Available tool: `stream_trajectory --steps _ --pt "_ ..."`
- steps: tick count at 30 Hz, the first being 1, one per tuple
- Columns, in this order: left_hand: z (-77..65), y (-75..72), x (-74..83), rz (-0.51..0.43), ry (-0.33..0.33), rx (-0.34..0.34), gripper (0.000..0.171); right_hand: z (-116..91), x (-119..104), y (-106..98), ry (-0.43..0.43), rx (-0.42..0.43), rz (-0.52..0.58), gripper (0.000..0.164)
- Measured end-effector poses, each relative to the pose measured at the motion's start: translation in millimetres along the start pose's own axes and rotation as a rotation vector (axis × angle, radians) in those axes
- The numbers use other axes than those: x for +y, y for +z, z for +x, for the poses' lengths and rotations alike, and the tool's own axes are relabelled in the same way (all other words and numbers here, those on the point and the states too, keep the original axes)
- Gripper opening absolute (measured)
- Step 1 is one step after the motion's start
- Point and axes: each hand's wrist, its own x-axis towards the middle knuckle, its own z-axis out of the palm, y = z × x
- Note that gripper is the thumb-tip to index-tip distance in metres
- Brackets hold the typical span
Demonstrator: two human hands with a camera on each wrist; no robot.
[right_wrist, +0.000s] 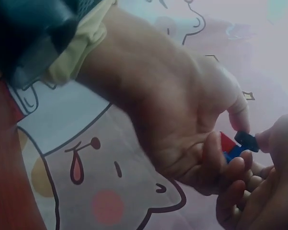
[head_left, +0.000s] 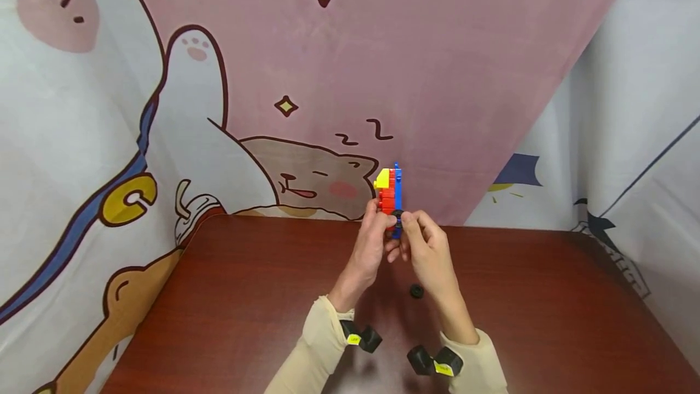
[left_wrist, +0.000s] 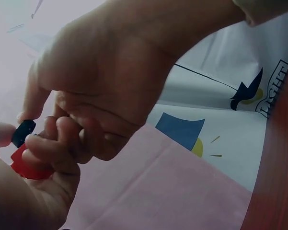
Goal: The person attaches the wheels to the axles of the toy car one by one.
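Note:
A toy-brick model in red (head_left: 387, 200), blue (head_left: 398, 190) and yellow (head_left: 383, 179) stands upright between the two hands. My left hand (head_left: 369, 245) grips its lower part, with the thumb bent over the near side. A small black toy wheel (head_left: 397, 218) sits against the model's lower end, between both thumb tips. My right hand (head_left: 432, 254) pinches at this wheel, its other fingers curled beneath. In the right wrist view the wheel (right_wrist: 247, 141) lies over the blue piece (right_wrist: 235, 154). Fingers hide much of the model's lower part.
Another black wheel (head_left: 417, 291) lies on the dark red-brown table (head_left: 246, 297) below the right hand. A printed cloth (head_left: 437, 78) hangs close behind the table's far edge. Black wrist cameras are strapped at both sleeves.

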Motion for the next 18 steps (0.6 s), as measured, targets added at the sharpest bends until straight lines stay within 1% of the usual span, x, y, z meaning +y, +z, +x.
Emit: stream_trajectory --steps 5,9,13,16,18 --pt "0.2 3.6 -3.3 -0.008 -0.015 0.036 0.032 -1.2 -4.6 -3.3 0.041 -0.056 0.017 0.036" --pt "0.0 4.2 -2.9 -0.024 -0.031 0.029 0.031 -2.8 -7.6 -5.0 0.059 -0.088 0.039 0.036" --pt "-0.4 2.8 -0.9 -0.043 -0.018 -0.009 0.034 -2.9 -8.1 -5.0 0.054 -0.101 0.075 0.037" --pt "-0.6 1.4 0.2 -0.038 0.008 -0.005 0.036 -1.9 -6.7 -4.2 0.034 -0.116 0.081 0.037" --pt "-0.6 0.9 0.5 -0.029 0.024 0.009 0.034 -1.3 -4.9 -3.6 0.015 -0.122 0.067 0.037"
